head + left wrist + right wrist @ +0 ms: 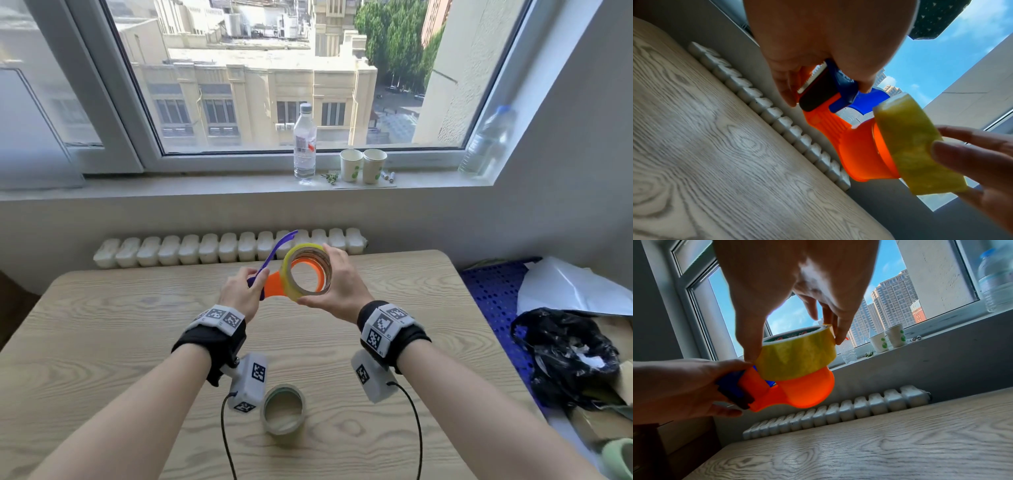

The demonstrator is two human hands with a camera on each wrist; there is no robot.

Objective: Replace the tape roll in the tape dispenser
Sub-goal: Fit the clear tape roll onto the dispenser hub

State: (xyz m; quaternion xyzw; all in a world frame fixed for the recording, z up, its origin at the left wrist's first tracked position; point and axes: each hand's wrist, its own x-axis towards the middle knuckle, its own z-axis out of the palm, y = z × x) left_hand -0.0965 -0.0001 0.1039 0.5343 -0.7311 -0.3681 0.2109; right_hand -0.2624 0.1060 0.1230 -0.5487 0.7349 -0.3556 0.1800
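Note:
Above the wooden table (137,325) my left hand (239,291) grips the blade end of an orange and blue tape dispenser (270,282), its blue flap (279,248) swung up. My right hand (337,291) holds a yellowish tape roll (289,274) by its rim, thumb below and fingers above. The roll sits partly over the dispenser's orange hub (861,155), with part of the hub still showing beside it. In the right wrist view the roll (797,355) stands above the orange drum (807,389). A second, greyish roll (282,413) lies on the table near me.
A white radiator (226,250) runs behind the table's far edge. On the windowsill stand a water bottle (304,144), two paper cups (363,166) and another bottle (488,144). To the right lie a black bag (565,356) and white paper (575,287) on a blue crate.

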